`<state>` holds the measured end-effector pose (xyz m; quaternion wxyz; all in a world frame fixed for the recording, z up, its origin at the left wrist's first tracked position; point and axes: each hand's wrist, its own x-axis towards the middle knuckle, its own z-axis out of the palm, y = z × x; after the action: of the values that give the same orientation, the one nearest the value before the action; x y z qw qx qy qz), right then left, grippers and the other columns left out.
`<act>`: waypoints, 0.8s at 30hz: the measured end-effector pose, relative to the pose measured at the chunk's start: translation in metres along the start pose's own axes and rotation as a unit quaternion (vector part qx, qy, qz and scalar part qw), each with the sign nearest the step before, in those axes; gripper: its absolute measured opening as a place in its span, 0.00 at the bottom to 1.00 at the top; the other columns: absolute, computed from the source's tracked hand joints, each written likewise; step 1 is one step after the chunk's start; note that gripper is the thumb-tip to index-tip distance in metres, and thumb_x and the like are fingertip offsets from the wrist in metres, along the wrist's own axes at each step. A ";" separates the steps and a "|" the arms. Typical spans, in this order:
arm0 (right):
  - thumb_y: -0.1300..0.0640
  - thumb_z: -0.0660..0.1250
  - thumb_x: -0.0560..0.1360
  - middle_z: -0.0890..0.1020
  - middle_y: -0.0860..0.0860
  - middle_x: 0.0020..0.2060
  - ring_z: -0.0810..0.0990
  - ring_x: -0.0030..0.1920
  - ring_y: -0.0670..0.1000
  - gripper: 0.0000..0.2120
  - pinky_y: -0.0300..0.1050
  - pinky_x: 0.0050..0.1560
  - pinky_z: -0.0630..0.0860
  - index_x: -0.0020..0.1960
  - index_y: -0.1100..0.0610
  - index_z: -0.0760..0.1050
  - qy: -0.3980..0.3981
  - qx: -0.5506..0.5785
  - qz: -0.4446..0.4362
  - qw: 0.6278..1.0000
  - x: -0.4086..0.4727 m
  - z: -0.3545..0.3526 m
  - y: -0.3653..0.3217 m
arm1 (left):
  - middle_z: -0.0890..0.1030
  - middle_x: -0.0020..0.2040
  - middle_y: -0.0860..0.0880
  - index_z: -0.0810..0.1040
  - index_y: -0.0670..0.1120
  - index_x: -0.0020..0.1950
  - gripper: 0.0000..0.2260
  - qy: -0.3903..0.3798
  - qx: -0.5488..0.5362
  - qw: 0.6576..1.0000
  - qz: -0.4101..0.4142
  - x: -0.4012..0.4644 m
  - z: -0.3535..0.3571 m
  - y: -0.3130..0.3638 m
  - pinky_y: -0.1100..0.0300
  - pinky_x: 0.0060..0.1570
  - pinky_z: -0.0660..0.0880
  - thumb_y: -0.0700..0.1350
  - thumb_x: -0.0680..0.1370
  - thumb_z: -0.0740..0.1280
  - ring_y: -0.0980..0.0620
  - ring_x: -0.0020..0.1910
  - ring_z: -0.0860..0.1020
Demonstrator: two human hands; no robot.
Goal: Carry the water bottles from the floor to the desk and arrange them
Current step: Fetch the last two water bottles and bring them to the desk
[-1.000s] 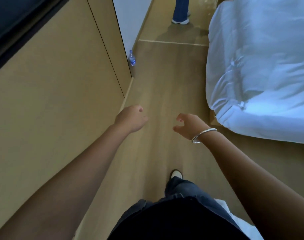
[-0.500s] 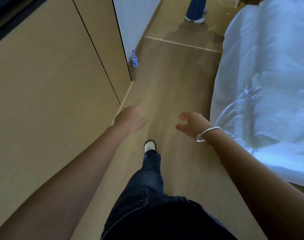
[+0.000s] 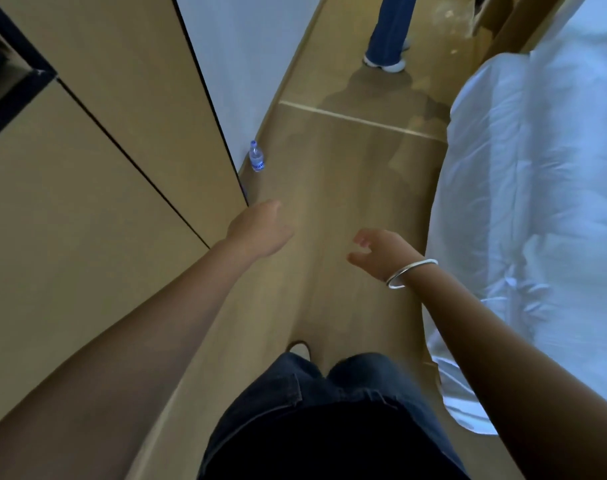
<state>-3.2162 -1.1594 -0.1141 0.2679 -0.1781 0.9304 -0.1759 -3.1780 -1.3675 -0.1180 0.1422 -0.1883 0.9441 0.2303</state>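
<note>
A: 1 water bottle [image 3: 256, 161] upright on the floor [image 3: 329, 188], tucked beside the cabinet's [image 3: 122, 98] far corner, well ahead of both hands.

B: Left hand [image 3: 260, 228] and right hand [image 3: 378, 252] out front, fingers loosely curled, holding nothing.

A: Risk?

B: Tight against that panel; a hurried grab could tip it and send it rolling.

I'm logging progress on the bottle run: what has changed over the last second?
The person has stepped forward along the floor, so the water bottle by the wall lies nearer, though still beyond reach. Nothing was picked up or let go: left hand and right hand remain empty, held out ahead. The bottle itself stayed put.
</note>
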 end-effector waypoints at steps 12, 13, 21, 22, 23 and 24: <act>0.50 0.63 0.75 0.75 0.54 0.62 0.73 0.60 0.54 0.21 0.41 0.55 0.67 0.65 0.56 0.69 -0.074 -0.003 -0.040 0.996 0.202 -0.093 0.044 | 0.75 0.57 0.47 0.71 0.45 0.61 0.17 -0.005 -0.067 0.994 -0.081 0.183 -0.012 0.054 0.57 0.46 0.71 0.49 0.74 0.63 0.45 0.52 0.76; 0.50 0.63 0.75 0.75 0.54 0.62 0.73 0.61 0.54 0.21 0.42 0.55 0.67 0.65 0.56 0.69 -0.080 -0.010 -0.048 0.996 0.220 -0.105 0.048 | 0.75 0.58 0.47 0.71 0.46 0.62 0.18 0.000 -0.076 0.993 -0.093 0.199 -0.014 0.061 0.58 0.45 0.70 0.49 0.74 0.63 0.46 0.52 0.76; 0.52 0.63 0.76 0.72 0.55 0.64 0.71 0.63 0.54 0.20 0.41 0.60 0.64 0.65 0.58 0.68 -0.143 -0.048 -0.088 0.985 0.344 -0.185 0.062 | 0.73 0.65 0.46 0.68 0.45 0.70 0.24 0.027 -0.128 0.973 -0.189 0.293 -0.027 0.103 0.55 0.57 0.71 0.50 0.74 0.65 0.46 0.60 0.74; 0.53 0.64 0.76 0.72 0.56 0.64 0.71 0.63 0.54 0.20 0.39 0.56 0.63 0.65 0.59 0.68 -0.151 -0.048 -0.094 0.983 0.357 -0.191 0.059 | 0.73 0.64 0.46 0.68 0.45 0.69 0.24 0.032 -0.129 0.971 -0.196 0.301 -0.029 0.105 0.55 0.57 0.71 0.50 0.74 0.65 0.45 0.60 0.74; 0.53 0.64 0.76 0.73 0.57 0.63 0.72 0.62 0.55 0.19 0.38 0.53 0.62 0.64 0.61 0.69 -0.155 -0.047 -0.106 0.981 0.371 -0.196 0.056 | 0.73 0.64 0.45 0.69 0.45 0.69 0.24 0.034 -0.132 0.969 -0.204 0.309 -0.032 0.105 0.55 0.57 0.71 0.49 0.74 0.65 0.45 0.60 0.74; 0.54 0.64 0.76 0.74 0.57 0.62 0.72 0.61 0.56 0.18 0.38 0.52 0.62 0.63 0.61 0.71 -0.153 -0.049 -0.119 0.980 0.384 -0.200 0.052 | 0.74 0.64 0.45 0.69 0.44 0.69 0.24 0.033 -0.134 0.968 -0.212 0.318 -0.036 0.105 0.54 0.57 0.71 0.49 0.75 0.65 0.45 0.60 0.74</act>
<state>-3.6453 -1.2307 -0.1449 0.3755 -0.3254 0.8578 -0.1313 -3.5113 -1.3911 -0.1607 0.1300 -0.4084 0.8476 0.3127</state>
